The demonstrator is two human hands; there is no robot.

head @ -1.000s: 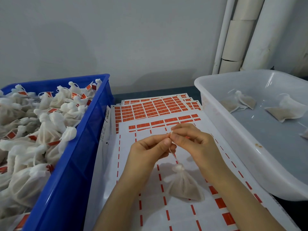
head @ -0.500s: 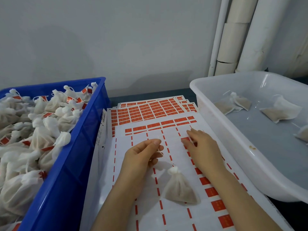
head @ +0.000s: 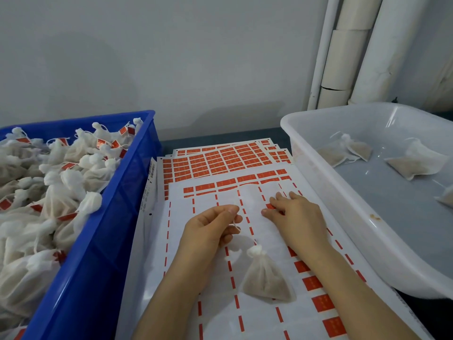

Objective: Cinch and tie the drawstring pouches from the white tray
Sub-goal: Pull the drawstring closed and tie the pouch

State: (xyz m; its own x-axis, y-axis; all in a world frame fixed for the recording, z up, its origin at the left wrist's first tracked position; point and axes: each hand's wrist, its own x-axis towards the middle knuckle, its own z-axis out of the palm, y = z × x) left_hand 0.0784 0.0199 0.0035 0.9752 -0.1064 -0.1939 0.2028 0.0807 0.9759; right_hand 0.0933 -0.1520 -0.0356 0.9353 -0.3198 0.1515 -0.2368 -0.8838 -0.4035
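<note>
Left hand (head: 210,231) pinched the drawstring (head: 236,225) of a cinched pouch (head: 266,278) on the label sheet (head: 269,239); right hand (head: 296,217) lay flat, fingers straight, seemingly touching a red label (head: 270,206).

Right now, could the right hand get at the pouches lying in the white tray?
Probably yes: the right hand rests on the label sheet beside the white tray, which is open-topped; nothing stands between it and the pouches except the rim.

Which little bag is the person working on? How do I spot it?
Look between the blue crate and the white tray, on the red-and-white sticker sheets. One tied pouch lies there alone, its string pinched by the left hand.
</note>
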